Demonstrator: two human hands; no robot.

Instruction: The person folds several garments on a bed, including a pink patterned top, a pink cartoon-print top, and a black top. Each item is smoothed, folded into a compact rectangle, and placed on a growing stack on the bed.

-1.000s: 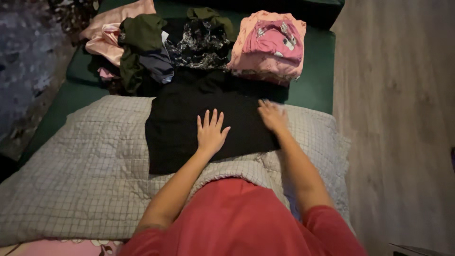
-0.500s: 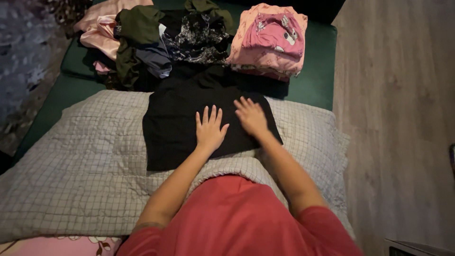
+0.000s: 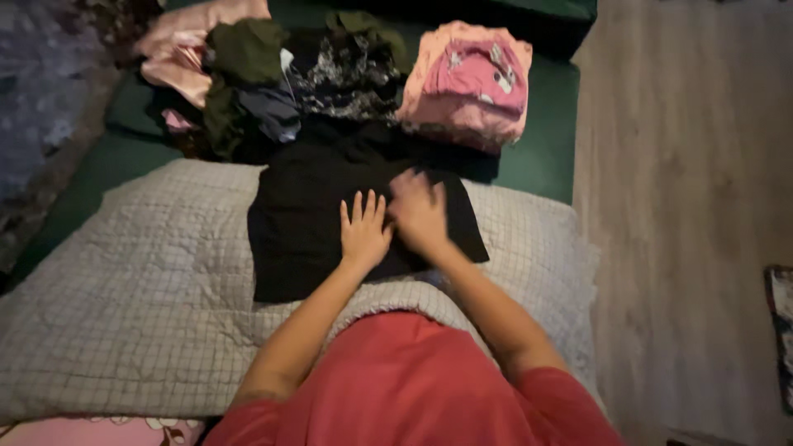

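With both open hands, left (image 3: 364, 234) and right (image 3: 419, 212), flat on the black garment (image 3: 301, 219), pressing sideways may bunch it on the soft checked quilt (image 3: 132, 289).

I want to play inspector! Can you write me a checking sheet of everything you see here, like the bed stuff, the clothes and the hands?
Surface: grey checked quilt lying over a green mattress.
Job's things: black garment spread flat on the quilt.
Clutter: loose clothes heap of pink, olive, dark and patterned pieces; folded pink stack beside it, on the mattress.
Hands: left hand flat and open on the black garment; right hand blurred, also on it, right next to the left.
Cables: nothing seen.
Surroundings: wooden floor on the right; patterned rug on the left.
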